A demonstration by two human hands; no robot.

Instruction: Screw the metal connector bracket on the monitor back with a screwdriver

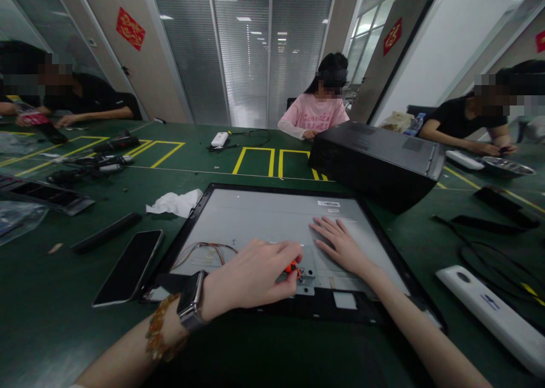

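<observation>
A flat monitor panel (pixel 255 212) lies face down on the green table, its grey metal back up, with thin coloured wires (pixel 204 251) near its lower left. My left hand (pixel 255 274), with a watch and a bead bracelet on the wrist, is closed around a small orange-handled tool (pixel 292 268) over the panel's lower edge. My right hand (pixel 340 243) lies flat on the metal back with fingers spread, just right of the tool.
A black phone (pixel 129 266) and a dark strip (pixel 106 232) lie left of the panel, with crumpled white paper (pixel 174 202) behind. A black box-shaped device (pixel 377 161) stands behind the panel. A white bar (pixel 494 314) and black cables (pixel 489 252) lie right. Three people sit around the table.
</observation>
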